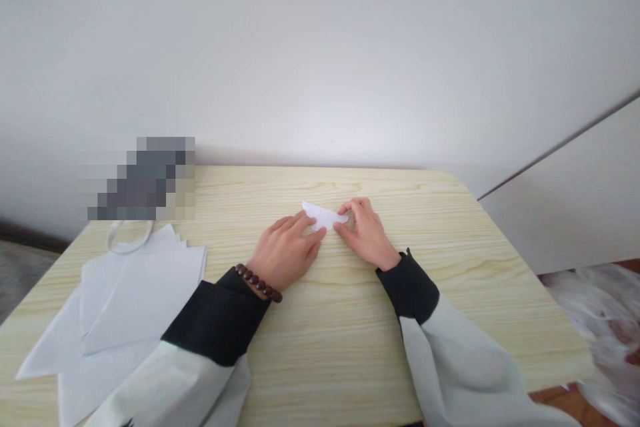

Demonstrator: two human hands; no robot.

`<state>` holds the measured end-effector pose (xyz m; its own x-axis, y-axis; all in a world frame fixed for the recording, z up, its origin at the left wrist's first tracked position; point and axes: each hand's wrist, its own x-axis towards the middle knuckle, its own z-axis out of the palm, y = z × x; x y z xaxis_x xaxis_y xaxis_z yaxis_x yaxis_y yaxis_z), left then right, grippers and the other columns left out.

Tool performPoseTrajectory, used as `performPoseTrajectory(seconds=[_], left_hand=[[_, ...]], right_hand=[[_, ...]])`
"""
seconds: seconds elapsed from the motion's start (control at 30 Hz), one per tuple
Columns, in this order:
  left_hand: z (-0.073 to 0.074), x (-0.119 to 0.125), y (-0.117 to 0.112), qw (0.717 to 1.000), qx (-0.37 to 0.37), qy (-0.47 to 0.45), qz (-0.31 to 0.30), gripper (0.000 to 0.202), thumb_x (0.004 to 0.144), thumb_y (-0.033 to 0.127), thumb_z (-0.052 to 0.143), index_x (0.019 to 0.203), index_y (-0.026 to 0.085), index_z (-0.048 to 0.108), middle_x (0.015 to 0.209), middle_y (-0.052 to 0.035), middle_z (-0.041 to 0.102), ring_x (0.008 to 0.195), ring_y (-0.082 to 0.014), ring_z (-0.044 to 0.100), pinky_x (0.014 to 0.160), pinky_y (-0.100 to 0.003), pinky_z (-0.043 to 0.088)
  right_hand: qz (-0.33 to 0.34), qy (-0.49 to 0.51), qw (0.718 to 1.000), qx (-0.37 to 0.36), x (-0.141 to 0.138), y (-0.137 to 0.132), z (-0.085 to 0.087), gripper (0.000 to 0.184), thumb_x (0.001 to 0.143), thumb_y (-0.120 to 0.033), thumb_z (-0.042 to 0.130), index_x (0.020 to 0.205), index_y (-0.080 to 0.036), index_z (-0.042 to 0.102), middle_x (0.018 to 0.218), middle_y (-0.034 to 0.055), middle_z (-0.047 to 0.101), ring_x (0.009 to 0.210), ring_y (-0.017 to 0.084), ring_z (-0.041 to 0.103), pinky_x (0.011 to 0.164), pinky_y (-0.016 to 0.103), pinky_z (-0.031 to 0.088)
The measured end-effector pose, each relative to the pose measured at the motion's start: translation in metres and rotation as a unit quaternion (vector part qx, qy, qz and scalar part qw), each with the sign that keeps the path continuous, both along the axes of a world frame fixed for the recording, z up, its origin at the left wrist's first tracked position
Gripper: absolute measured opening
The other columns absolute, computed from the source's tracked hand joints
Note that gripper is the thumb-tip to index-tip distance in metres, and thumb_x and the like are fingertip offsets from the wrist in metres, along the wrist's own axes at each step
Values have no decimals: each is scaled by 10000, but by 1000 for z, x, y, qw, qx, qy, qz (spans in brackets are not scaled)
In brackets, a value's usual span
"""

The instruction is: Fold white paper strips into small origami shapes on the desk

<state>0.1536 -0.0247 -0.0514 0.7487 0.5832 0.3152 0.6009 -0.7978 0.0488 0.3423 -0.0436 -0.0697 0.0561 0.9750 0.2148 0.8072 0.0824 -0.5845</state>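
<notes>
A small folded piece of white paper (323,215) lies on the light wooden table (350,320) near its far edge. My left hand (287,250) rests flat beside it, fingers stretched out with the tips pressing on the paper's left part; a brown bead bracelet circles that wrist. My right hand (365,232) is at the paper's right end, with thumb and fingers pinched together on its tip. Both sleeves are black and pale grey.
Several loose white sheets (125,300) lie spread on the table's left side, with a white loop or band (129,238) at their far edge. A blurred dark object (145,180) stands at the back left. A white wall is behind; crumpled plastic (600,327) lies on the floor at right.
</notes>
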Motion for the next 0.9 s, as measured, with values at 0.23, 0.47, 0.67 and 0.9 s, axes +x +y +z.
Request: performPoseTrajectory(seconds=[0.23, 0.47, 0.67, 0.9], left_hand=[[-2, -2, 1, 1000, -3, -9, -4, 259, 857, 239, 484, 1044, 254, 662, 1059, -81, 612, 1043, -249, 547, 854, -412, 483], [-6, -3, 6, 996, -53, -44, -54, 287, 872, 209, 466, 1096, 247, 642, 1008, -83, 594, 983, -224, 524, 859, -403, 458], [-15, -2, 12, 993, -76, -88, 24, 277, 885, 269, 485, 1113, 161, 600, 1130, -101, 576, 1059, -241, 490, 890, -412, 435], [-14, -1, 11, 993, -72, -49, 79, 318, 873, 284, 499, 1159, 170, 578, 1158, -106, 554, 1077, -274, 467, 884, -445, 410]], right_hand=[[21, 34, 999, -6, 4, 1, -2, 200, 774, -141, 489, 965, -186, 532, 1028, 71, 490, 827, 174, 529, 778, 348, 433], [18, -54, 997, 52, 1, -2, -8, 296, 797, -363, 575, 1030, -182, 551, 1035, 91, 538, 986, 241, 518, 859, 397, 408], [36, -69, 995, 56, 0, -3, -7, 295, 820, -393, 572, 1053, -213, 583, 1047, 71, 561, 980, 229, 524, 868, 387, 395], [52, -67, 995, 47, 0, -4, -6, 292, 838, -385, 564, 1094, -247, 588, 1070, 47, 571, 1002, 220, 519, 881, 383, 375]])
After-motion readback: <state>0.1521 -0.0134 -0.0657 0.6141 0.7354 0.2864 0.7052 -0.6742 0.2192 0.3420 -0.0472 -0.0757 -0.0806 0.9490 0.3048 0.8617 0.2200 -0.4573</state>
